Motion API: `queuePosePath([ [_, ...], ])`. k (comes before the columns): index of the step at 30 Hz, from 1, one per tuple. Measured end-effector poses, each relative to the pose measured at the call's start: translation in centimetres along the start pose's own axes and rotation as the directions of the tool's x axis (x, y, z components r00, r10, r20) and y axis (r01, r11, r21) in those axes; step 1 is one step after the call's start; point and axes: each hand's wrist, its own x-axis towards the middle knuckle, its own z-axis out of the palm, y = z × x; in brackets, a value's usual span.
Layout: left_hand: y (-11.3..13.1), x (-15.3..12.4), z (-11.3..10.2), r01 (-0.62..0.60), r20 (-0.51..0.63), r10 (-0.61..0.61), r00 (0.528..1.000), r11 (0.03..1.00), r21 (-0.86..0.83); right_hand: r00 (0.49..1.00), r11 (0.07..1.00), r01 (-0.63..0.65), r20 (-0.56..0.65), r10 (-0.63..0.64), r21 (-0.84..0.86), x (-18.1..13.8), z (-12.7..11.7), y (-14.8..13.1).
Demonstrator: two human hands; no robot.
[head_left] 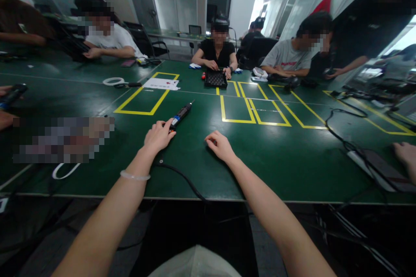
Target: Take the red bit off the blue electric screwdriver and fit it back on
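My left hand, with a pale bangle on the wrist, is closed around an electric screwdriver. The tool is black with a blue band. It lies low over the green table, its thin bit pointing away and to the right. A black cord runs from near that hand towards the table's front edge. To the right, my right hand rests on the tabletop with its fingers curled in. Nothing shows between these fingers, and the hand is apart from the screwdriver.
Yellow tape outlines mark the green table. A paper sheet and a white ring lie beyond my left hand. Across, a person handles a black tray. Cables and a grey flat case lie at the right.
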Motion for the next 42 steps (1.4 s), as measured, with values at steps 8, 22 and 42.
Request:
queuePosePath([
  [8,-3.5,0.3,0.2,0.178,-0.077,-0.177,0.981,0.984,0.002,1.0,1.0,0.006,-0.001,-0.006,0.001,0.0,0.1,0.1],
  [22,-2.8,-0.3,-0.1,0.223,-0.162,-0.236,0.958,0.97,-0.098,1.0,1.0,-0.003,0.002,0.003,0.004,0.0,-0.1,-0.2],
  [42,6.7,-2.8,1.4,-0.177,0.052,0.562,0.826,0.345,-0.922,0.966,0.819,-0.189,0.254,0.055,0.542,0.2,1.0,-0.1],
])
